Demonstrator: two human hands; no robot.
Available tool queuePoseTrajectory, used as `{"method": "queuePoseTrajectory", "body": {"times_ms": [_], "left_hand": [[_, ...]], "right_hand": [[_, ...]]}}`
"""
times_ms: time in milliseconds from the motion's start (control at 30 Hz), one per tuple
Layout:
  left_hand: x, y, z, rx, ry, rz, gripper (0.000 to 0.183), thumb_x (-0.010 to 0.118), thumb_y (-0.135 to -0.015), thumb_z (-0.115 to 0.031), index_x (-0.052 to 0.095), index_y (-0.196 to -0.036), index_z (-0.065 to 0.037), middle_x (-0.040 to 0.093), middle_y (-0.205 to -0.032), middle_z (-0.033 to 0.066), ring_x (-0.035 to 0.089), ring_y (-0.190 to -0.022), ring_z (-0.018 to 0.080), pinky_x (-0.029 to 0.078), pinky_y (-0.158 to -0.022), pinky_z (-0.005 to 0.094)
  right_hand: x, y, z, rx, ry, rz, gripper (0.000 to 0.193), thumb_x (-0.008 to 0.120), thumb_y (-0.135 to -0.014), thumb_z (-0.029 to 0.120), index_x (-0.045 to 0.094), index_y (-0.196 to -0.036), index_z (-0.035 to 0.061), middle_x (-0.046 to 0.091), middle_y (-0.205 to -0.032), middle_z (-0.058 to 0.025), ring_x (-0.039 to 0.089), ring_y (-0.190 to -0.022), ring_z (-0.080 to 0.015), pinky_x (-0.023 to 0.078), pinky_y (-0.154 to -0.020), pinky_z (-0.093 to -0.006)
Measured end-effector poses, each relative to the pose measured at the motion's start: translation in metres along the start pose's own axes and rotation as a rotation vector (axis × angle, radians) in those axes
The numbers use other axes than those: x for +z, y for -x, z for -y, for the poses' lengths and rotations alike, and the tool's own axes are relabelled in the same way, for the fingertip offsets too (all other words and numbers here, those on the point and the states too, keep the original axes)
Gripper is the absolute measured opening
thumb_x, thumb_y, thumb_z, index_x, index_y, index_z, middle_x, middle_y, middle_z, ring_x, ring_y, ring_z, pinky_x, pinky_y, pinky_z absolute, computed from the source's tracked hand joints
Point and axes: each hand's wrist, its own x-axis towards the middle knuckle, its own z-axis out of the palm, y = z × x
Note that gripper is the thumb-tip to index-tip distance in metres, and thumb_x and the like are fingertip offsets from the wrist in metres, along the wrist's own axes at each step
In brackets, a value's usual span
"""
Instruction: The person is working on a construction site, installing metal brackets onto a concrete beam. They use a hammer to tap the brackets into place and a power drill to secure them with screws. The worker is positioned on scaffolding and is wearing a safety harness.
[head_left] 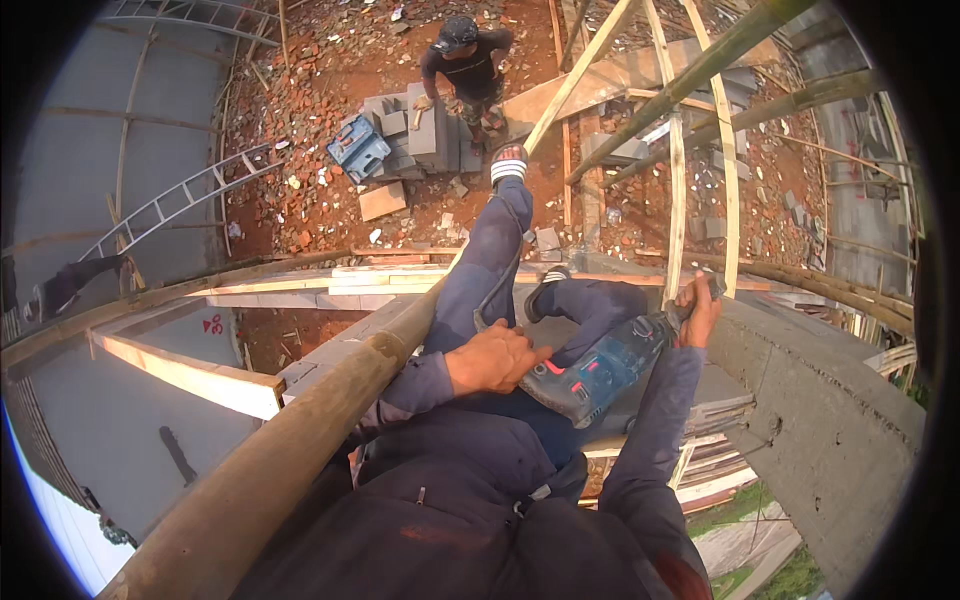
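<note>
A dark blue rotary hammer drill (612, 368) lies slantwise across my lap, its front end toward the upper right. My right hand (697, 312) is closed around the black grip at its front end. At the rear end, my left hand (495, 358) is closed on the drill, its fingers curled and partly hidden. A dark cable (507, 275) runs from beside my left hand along my leg. A thick bamboo pole (300, 440) passes close to my left forearm.
I sit high above rubble-strewn ground, beside a grey concrete beam (830, 420). Bamboo poles (690, 90) and timber strips (676, 190) cross at the upper right. Below, a person (467, 70) stands by grey blocks (428, 135) and a blue tool case (358, 148). A ladder (180, 195) leans at left.
</note>
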Motion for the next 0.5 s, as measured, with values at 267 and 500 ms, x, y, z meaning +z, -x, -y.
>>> {"method": "queuePoseTrajectory", "body": {"times_ms": [267,500], "left_hand": [[-0.032,-0.029,-0.027,-0.047,0.059,0.093,0.058,0.07,-0.068,-0.02,0.06,-0.125,-0.012,0.071,-0.087,0.0182,0.067,-0.081,0.0383,0.051,-0.077,0.0445],[-0.033,-0.096,-0.03,-0.484,0.499,-0.025,0.05,0.068,-0.069,-0.013,0.065,-0.117,-0.002,0.069,-0.08,0.0141,0.067,-0.072,0.0231,0.05,-0.067,0.0337]], "right_hand": [[-0.047,0.022,0.002,-0.184,0.364,-0.092,0.046,0.07,-0.092,0.034,0.062,-0.123,0.0008,0.07,-0.099,-0.0119,0.066,-0.095,-0.0195,0.051,-0.081,-0.0324],[-0.101,0.151,0.224,-0.725,1.1,-0.349,0.031,0.073,-0.086,0.012,0.067,-0.115,0.0028,0.068,-0.118,-0.0146,0.059,-0.122,-0.0341,0.045,-0.102,-0.0428]]}}
